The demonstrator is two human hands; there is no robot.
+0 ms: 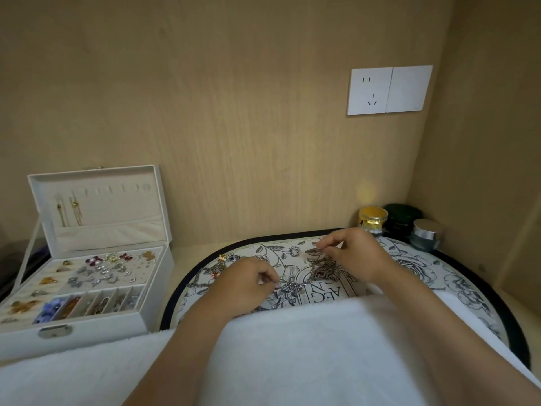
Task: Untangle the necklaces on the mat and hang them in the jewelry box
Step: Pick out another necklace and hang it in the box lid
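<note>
Necklaces (320,269) on mat (409,259), pinched between left hand (248,278), right hand (354,252)

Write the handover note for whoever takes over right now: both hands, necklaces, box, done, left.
Left hand: fingers curled, pinching a chain of the tangled necklaces on the mat.
Right hand: pinching another strand at the tangle's far side.
Jewelry box: open, left of the mat; two gold chains hang in its lid.
Done: those two, apparently.
Left: free the silver tangle and hang each necklace on the lid's spare hooks.
</note>
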